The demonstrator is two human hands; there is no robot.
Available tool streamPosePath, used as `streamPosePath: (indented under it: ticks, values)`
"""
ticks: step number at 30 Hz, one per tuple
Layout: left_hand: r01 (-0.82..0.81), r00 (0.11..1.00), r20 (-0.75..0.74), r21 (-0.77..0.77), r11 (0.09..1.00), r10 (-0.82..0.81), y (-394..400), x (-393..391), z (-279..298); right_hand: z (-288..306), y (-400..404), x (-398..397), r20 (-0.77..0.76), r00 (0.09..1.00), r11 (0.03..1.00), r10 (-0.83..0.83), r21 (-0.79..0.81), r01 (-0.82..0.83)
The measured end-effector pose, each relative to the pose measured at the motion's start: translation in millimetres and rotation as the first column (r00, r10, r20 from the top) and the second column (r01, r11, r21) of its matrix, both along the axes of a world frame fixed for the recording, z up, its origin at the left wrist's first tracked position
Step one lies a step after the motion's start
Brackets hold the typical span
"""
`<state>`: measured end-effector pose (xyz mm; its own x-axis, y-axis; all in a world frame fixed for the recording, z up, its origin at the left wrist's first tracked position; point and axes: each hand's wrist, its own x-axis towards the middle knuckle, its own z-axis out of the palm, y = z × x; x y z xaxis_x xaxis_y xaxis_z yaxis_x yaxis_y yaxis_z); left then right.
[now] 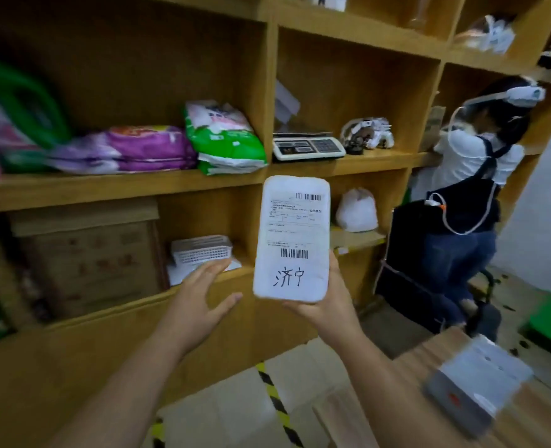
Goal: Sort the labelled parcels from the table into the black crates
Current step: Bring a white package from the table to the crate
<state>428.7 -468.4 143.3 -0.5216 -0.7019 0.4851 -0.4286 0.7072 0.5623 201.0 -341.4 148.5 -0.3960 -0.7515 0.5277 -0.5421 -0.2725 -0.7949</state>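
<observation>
A white padded parcel point(291, 237) with a shipping label, two barcodes and handwritten black characters stands upright in front of me. My right hand point(327, 297) grips its lower end from behind, thumb on the right edge. To the left of the parcel my left hand point(199, 294) hovers with fingers spread, holding nothing and apart from the parcel. Another parcel, grey and white point(476, 384), lies on the wooden table point(542, 415) at the lower right. No black crate is in view.
A wooden shelf unit point(267, 169) fills the wall ahead, holding bags, a cardboard box point(86, 253), a weighing scale point(308, 147) and a white basket point(201, 248). A person in an apron point(468, 202) stands at the right. A yellow-black floor stripe point(275, 402) runs below.
</observation>
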Motion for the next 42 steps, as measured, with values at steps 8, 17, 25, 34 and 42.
streamPosePath:
  ticks: [8, 17, 25, 34, 42]
  values:
    - [-0.449, 0.892, 0.045, -0.042, 0.893, 0.451, 35.7, 207.6, -1.8, -12.6, -99.7, 169.3, 0.0, 0.874, 0.874, 0.486, 0.01, -0.486]
    - [-0.815, 0.58, 0.003, -0.022, 0.579, 0.815, 88.1, 409.6, -10.1, -23.4, -158.0, 399.7, -0.017, 0.554, 0.554, 0.832, 0.071, -0.829]
    - [-0.907, 0.42, -0.052, -0.006, 0.42, 0.906, 97.5, 549.5, -16.6, -19.6, -198.2, 560.0, -0.024, 0.375, 0.375, 0.927, 0.098, -0.922]
    - [-0.976, 0.179, -0.038, 0.12, 0.182, 0.983, 146.2, 639.0, -58.4, -53.8, -199.1, 692.6, 0.024, 0.149, 0.143, 0.989, 0.176, -0.974]
    - [-0.978, -0.094, 0.074, 0.181, -0.106, 0.993, 194.2, 678.9, -73.8, -69.1, -190.8, 796.6, 0.044, -0.108, -0.115, 0.993, 0.208, -0.971]
